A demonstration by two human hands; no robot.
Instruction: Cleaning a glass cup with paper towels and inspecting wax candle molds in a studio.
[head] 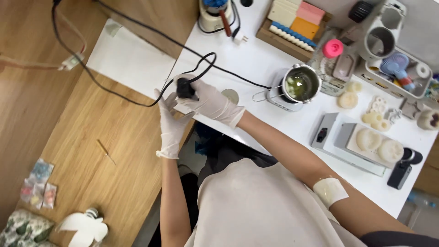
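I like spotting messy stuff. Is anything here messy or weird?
Yes. A thin stick and small packets lie loose on the wooden floor, and a black cord trails across the white table to the plug in the gloved hands.

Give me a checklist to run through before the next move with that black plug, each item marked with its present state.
1. Grip on black plug: right hand closed around it. Ok.
2. Left hand is beside the plug, fingers open, supporting. Ok.
3. Both hands gloved: white gloves on each. Ok.
4. Black cord free of snags: it loops over the white table and the wooden floor, its far end out of view. Cannot tell.
5. Cord clear of the metal pot: it runs right up to the small heater under the pot. Not ok.
6. Heater on or off: cannot tell.
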